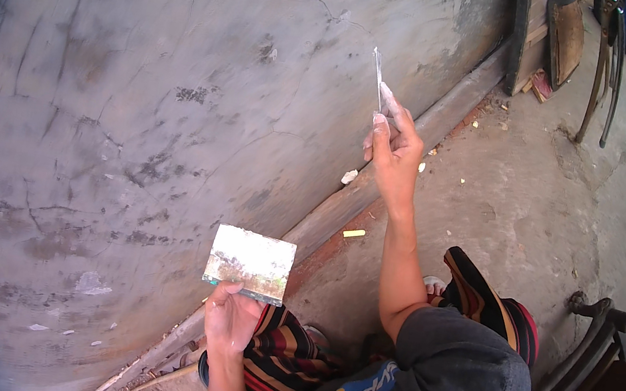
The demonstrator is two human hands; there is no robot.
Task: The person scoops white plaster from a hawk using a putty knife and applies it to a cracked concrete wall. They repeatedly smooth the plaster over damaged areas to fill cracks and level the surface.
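My left hand (pixel 231 321) is closed on the lower edge of a rectangular plate (pixel 251 255), its thumb over the rim. The plate's face is bright white at the top and stained brown and green lower down. My right hand (pixel 396 139) grips a thin flat scraper (pixel 378 77) seen nearly edge-on, pointing up, with a white dab at its tip. White residue coats the fingers of that hand. The scraper is held in front of a grey cracked wall (pixel 190 40); whether it touches the wall, I cannot tell.
A ledge (pixel 343 208) runs along the wall's foot, with white crumbs and a yellow stick (pixel 354 233) nearby. Wooden pieces (pixel 563 39) and a metal-legged object (pixel 606 77) stand at the far right. Dark furniture (pixel 601 327) is close on my right.
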